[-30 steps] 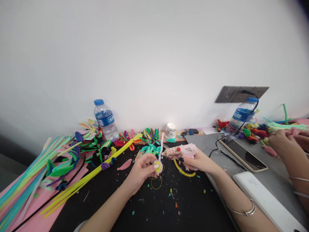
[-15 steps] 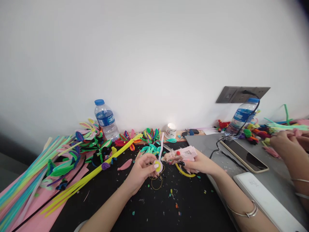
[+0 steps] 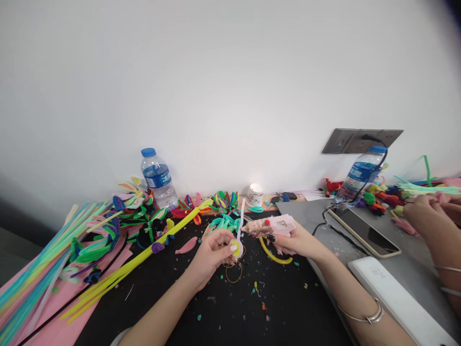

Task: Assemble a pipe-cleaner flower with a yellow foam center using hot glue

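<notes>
My left hand (image 3: 218, 251) pinches a small coil (image 3: 235, 250) of pipe cleaner, yellow in the middle with white around it. The coil's loose white end (image 3: 242, 218) stands up above the fingers. My right hand (image 3: 297, 241) is wrapped around a pink glue gun (image 3: 279, 225), its barrel crusted with fluff and coloured bits. The nozzle points left, just above and beside the coil; I cannot tell whether they touch. A yellow curved loop (image 3: 275, 255) lies under my right hand. Below the coil is a thin tan band (image 3: 234, 273).
Yellow pipe cleaners (image 3: 144, 257) and a pastel bundle (image 3: 46, 259) lie at left. Water bottles (image 3: 158, 180) stand by the wall, near a paper cup (image 3: 255, 194). At right are a phone (image 3: 363, 232), a white box (image 3: 399, 298) and another person's hands (image 3: 428, 211).
The glue gun in my right hand has shifted slightly up and to the right, with its nozzle a little higher over the coil. My left hand has barely moved.
</notes>
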The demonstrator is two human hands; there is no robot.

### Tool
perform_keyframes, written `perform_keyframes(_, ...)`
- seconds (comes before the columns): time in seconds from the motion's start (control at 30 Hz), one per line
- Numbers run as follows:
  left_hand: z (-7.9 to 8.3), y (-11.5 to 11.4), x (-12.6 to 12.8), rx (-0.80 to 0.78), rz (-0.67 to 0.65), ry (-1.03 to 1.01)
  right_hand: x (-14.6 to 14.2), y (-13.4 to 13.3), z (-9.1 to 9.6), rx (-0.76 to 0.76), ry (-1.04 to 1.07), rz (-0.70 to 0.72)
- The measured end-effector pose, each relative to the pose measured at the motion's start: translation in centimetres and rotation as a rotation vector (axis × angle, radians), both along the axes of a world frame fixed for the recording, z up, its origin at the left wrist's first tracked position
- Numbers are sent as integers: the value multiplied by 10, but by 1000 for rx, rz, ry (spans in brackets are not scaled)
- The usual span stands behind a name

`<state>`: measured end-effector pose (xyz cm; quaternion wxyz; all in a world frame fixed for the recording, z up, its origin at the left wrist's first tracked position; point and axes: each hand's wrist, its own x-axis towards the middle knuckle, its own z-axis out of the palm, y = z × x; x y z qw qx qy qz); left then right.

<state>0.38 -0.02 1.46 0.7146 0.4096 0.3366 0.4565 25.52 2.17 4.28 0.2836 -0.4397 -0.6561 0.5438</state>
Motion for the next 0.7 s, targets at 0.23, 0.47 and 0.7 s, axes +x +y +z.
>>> perform_keyframes(0.23,-2,0,-1,8,-11,-1,-1,1,3,71,-13,-56)
perform_keyframes(0.47,0,-1,-1,-12,26,0,-1,0,5,109,15,-130)
perform_keyframes(0.7,1,3,-2,28,225,19,-1,6,11,434,-387,-265)
